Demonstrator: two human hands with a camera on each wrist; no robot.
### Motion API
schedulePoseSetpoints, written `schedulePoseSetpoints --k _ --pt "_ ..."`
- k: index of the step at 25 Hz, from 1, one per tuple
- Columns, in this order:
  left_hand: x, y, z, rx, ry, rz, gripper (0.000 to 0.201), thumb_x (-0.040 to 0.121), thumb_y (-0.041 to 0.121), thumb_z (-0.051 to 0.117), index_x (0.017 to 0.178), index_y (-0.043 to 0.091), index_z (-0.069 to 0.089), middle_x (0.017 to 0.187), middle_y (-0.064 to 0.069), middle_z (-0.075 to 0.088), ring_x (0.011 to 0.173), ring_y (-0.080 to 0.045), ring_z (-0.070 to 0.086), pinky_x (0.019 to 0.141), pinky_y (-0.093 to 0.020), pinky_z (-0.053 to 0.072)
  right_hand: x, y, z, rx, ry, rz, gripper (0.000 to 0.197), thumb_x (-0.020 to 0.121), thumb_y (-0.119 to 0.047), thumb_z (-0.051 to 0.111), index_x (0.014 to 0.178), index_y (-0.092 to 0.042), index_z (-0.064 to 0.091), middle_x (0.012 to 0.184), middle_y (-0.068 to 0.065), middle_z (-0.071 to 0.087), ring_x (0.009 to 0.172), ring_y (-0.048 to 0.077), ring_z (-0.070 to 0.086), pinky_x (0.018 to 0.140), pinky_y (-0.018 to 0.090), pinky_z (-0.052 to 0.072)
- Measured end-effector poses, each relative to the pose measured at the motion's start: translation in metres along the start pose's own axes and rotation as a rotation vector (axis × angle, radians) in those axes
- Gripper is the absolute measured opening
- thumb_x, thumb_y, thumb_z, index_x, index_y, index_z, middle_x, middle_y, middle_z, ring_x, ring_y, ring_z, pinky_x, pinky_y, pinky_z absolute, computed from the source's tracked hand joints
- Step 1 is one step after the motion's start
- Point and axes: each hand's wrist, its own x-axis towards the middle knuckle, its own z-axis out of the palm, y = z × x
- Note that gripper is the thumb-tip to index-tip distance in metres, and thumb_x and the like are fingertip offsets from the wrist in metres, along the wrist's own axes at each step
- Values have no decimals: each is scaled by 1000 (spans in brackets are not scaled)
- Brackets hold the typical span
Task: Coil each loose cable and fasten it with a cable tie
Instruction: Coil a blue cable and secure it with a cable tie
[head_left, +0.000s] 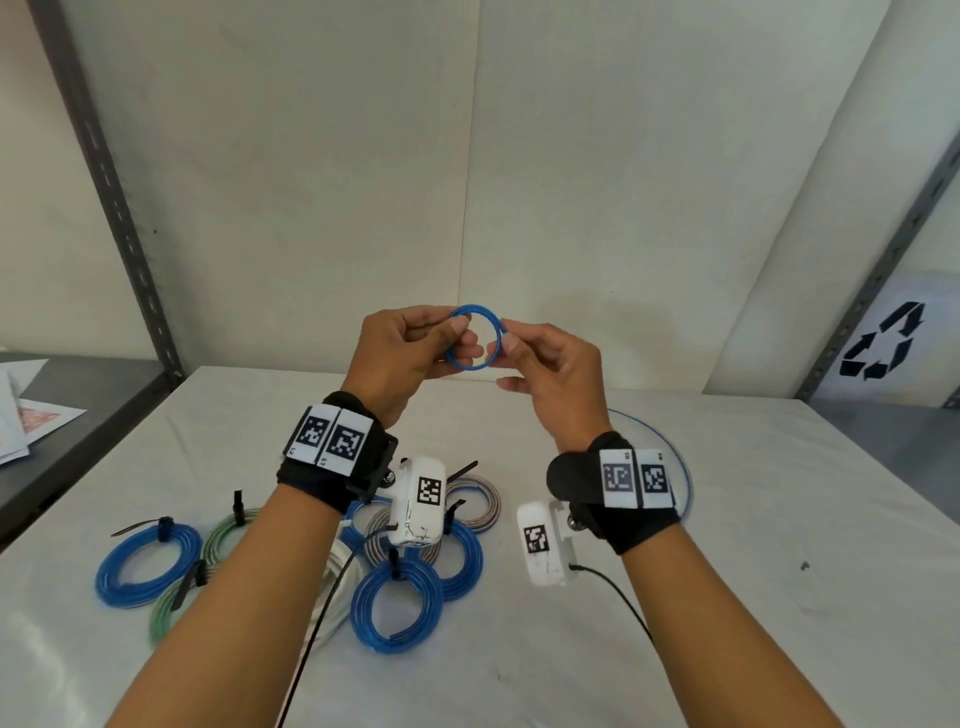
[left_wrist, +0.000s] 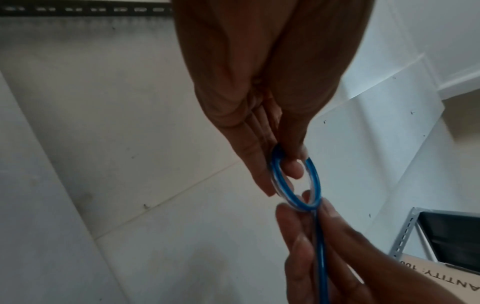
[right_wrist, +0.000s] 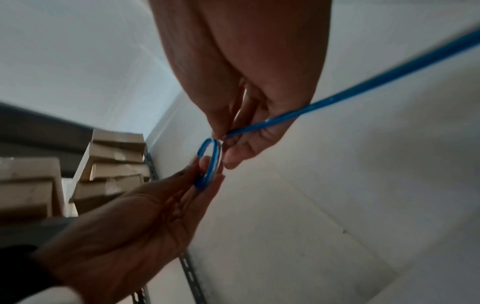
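- We hold a thin, glossy blue plastic cable (head_left: 474, 338) up in front of us, above the white cloth-covered table (head_left: 727, 545), wound into a small ring of a few turns.
- Our left hand (head_left: 402, 353) grips the ring at its 9 o'clock side, thumb on the near face and fingers curled behind it; in the left wrist view one fingertip (left_wrist: 293, 170) shows through the loop.
- Our right hand (head_left: 550, 374) pinches the ring at its 3 o'clock side between thumb and forefinger, the other fingers loosely bent.
- From that pinch the cable's loose tail (right_wrist: 363, 86) runs back past our right wrist and curves down to the table at about 4 o'clock from the hands.
- The right wrist view is blurred, so we cannot tell for sure how many turns the ring has.
- At 7 o'clock from the hands, a cluster of finished coils lies on the table: blue coils (head_left: 148, 571), green coils (head_left: 223, 535), a white coil (head_left: 337, 587) and a grey striped coil (head_left: 478, 501), several touching or overlapping.
- Black plastic cable ties (head_left: 163, 527) bind these coils, their ends sticking out.
- A grey slotted metal shelf post (head_left: 119, 208) stands at 10 o'clock, and a white sheet printed with a black recycling symbol (head_left: 883, 343) leans at 3 o'clock.
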Motion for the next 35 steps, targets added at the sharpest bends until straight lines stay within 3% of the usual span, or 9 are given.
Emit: schedulePoseSetpoints --k 3,9,13,18,21,25,28,32,35 --pt "0 0 8 -73 49 9 24 95 8 64 115 -4 67 86 -12 75 81 -26 75 78 -35 61 -5 -3 12 146 130 25 8 96 -10 65 103 -5 66 91 16 76 80 25 76 63 28 58" --pt "-4 7 5 -91 4 -1 26 98 15 61 117 -2 66 92 -12 75 89 -25 74 83 -35 60 -2 -8 13 86 124 -53 10 88 -4 74 95 -9 70 91 11 76 79 18 74 62 25 58" --pt "-7 18 -2 128 -171 -159 44 102 44 46 107 3 62 76 -9 65 75 -22 69 80 -35 60 11 -17 -10 -256 -175 -135 9 88 -3 74 95 -9 75 88 6 75 80 17 72 64 28 60" --pt "-7 6 16 284 -161 -165 19 107 22 39 96 10 49 67 -1 45 56 -12 46 82 -44 56 17 -31 -10 -596 -409 -211 7 89 -8 74 92 -14 77 82 -14 70 79 1 67 73 15 54" --pt "-6 4 21 268 -77 -79 15 107 22 39 105 9 46 75 -2 47 57 -8 46 70 -32 52 16 -31 -11 -483 -333 -198 10 90 -9 72 97 -12 78 85 -8 72 82 8 68 68 26 60" --pt "-3 4 21 84 92 -22 12 107 19 39 107 7 44 62 4 42 50 -6 42 59 -26 47 -4 -15 -1 -198 -92 -148 14 95 -13 68 107 -9 73 90 3 76 85 14 73 62 26 58" --pt "0 3 24 -68 199 -40 10 107 16 39 102 8 44 61 4 38 46 -5 41 59 -27 44 -17 -4 13 -36 63 -112 13 94 -14 70 105 -8 72 94 8 76 88 19 74 63 27 59" --pt "1 5 29 -355 269 -85 20 107 14 38 88 13 42 56 5 33 48 -8 34 55 -25 41 -20 0 26 69 57 -107 27 92 -9 71 116 -21 68 100 6 77 88 17 74 68 29 60" --pt "1 9 35 -470 298 -92 23 107 12 36 85 13 41 53 5 31 46 -9 31 52 -24 40 -17 -1 29 135 167 -88 26 89 -6 74 112 -12 65 92 11 77 82 20 76 69 32 61"
